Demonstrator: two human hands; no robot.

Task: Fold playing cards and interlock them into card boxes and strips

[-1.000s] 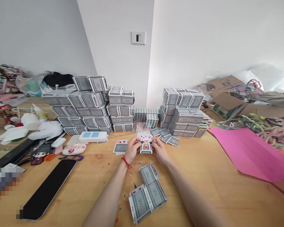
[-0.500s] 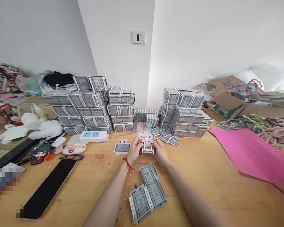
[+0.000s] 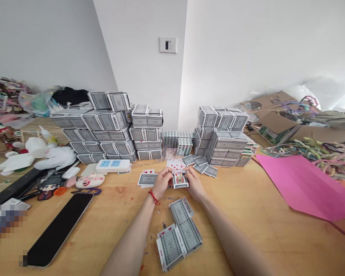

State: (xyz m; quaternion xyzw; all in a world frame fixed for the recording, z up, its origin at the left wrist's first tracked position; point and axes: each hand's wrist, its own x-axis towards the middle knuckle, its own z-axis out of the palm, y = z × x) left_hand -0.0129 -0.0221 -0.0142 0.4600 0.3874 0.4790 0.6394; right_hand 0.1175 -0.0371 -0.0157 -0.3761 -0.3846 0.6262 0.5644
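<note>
Just above the middle of the frame, both hands, left hand (image 3: 161, 183) and right hand (image 3: 193, 183), pinch a face-up card stack (image 3: 180, 179) between them over the desk (image 3: 247, 214). More card piles (image 3: 178, 234) lie lower centre, face down.

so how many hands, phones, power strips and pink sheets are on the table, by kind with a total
hands: 2, left hand and right hand, both holding a card
phone: 1
power strip: 1
pink sheet: 1
total: 5
</note>
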